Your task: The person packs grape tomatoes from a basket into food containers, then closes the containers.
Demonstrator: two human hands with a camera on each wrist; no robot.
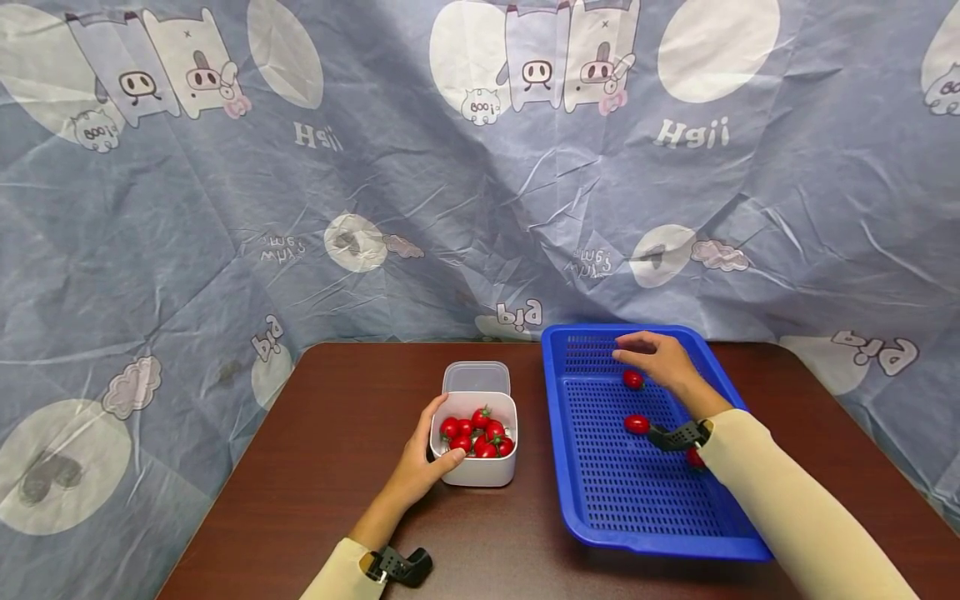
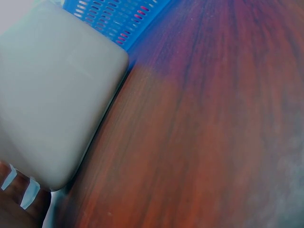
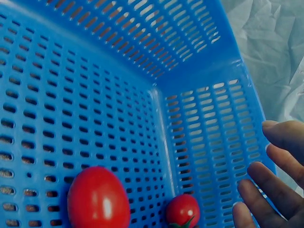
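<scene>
My left hand [image 1: 422, 457] grips the left side of a white square container [image 1: 480, 473], its thumb near the front rim and its fingers around the back left corner. Several small red cherry tomatoes [image 1: 486, 450], some with green stems, lie inside. The container's plain wall [image 2: 61, 95] fills much of the left wrist view. Over the far part of a blue perforated basket [image 1: 562, 467], my right hand [image 1: 660, 360] hovers with nothing between its spread fingers. Below it lies a cherry tomato [image 3: 183, 210]; a larger-looking one [image 3: 98, 199] is nearer the camera. Another tomato [image 1: 695, 457] is partly hidden by the right wrist.
A translucent lid [image 1: 477, 377] lies on the brown wooden table [image 1: 337, 433] just behind the container. The basket stands to the container's right, with a gap between them. A blue patterned cloth [image 1: 420, 167] hangs along the back of the table.
</scene>
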